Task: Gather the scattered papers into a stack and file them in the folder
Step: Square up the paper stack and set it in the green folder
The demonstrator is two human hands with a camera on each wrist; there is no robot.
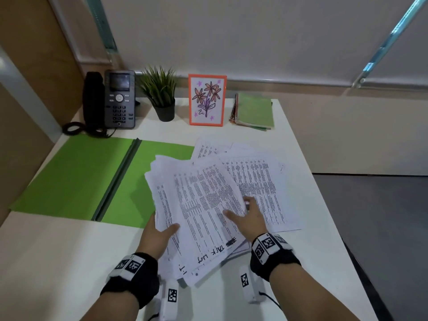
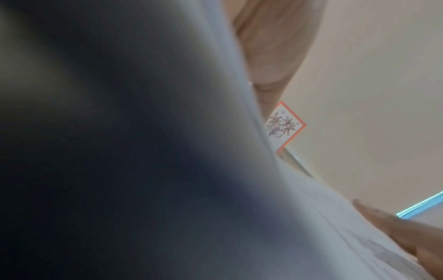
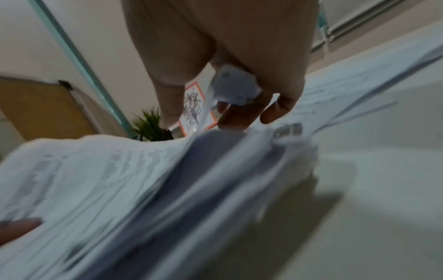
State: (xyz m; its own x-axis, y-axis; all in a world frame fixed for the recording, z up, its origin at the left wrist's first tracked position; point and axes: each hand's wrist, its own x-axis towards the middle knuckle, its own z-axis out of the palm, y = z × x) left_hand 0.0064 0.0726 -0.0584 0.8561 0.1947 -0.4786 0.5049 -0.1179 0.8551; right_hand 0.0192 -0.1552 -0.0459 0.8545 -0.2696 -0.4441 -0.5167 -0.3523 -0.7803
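Observation:
A thick bundle of printed papers (image 1: 203,205) is lifted off the white table (image 1: 69,262) at a tilt, its sheets uneven at the edges. My left hand (image 1: 159,229) grips its left edge, thumb on top. My right hand (image 1: 243,210) grips its right edge, thumb on the top sheet and fingers curled round the edge (image 3: 242,109). The open green folder (image 1: 76,174) lies flat to the left, partly under the bundle's corner. More loose sheets (image 1: 268,181) lie on the table under and right of my right hand. In the left wrist view, blurred paper (image 2: 239,170) fills the frame.
Along the back of the table stand a black desk phone (image 1: 115,100), a small potted plant (image 1: 162,96), an orange-framed flower drawing (image 1: 207,100) and a green spiral notebook (image 1: 253,111). The table's right edge (image 1: 324,205) drops to a grey floor.

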